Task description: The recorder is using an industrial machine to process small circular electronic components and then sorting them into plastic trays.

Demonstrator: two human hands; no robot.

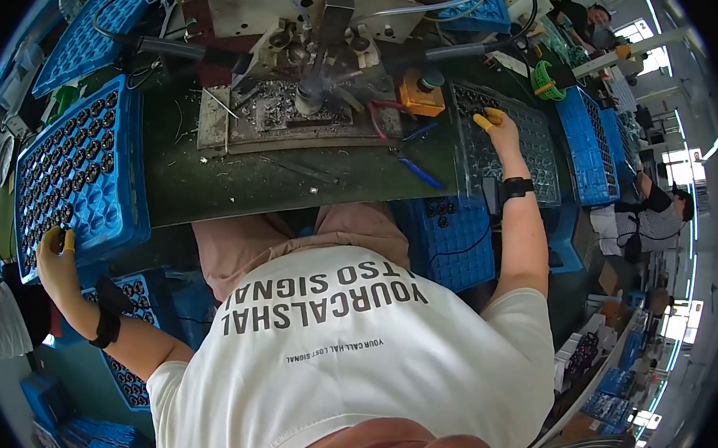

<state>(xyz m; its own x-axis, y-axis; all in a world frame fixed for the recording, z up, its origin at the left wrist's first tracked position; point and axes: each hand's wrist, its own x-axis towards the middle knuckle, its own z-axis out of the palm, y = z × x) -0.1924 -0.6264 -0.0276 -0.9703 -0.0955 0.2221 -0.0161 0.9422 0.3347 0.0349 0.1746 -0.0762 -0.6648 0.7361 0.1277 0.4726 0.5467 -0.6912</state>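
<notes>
My left hand (57, 263), with yellow finger covers, is at the near edge of the blue tray (132, 200) on the left. Its fingers are closed around a small round black part at the end of the filled rows; several such black parts (73, 150) sit in the tray's pockets. On the right, my right hand (502, 137), also in yellow finger covers, reaches over a clear plastic tray (530, 157). Its fingertips are pinched together beside dark parts (470, 99) in the tray's far left corner. What they hold, if anything, is too small to make out.
Between my hands a metal fixture (308, 96) stands on a debris-covered plate (215, 135). Near it are an orange button box (422, 95), red-handled pliers (376, 117) and blue-handled pliers (421, 174). More blue trays (585, 148) stand around. Other people (646, 219) work nearby.
</notes>
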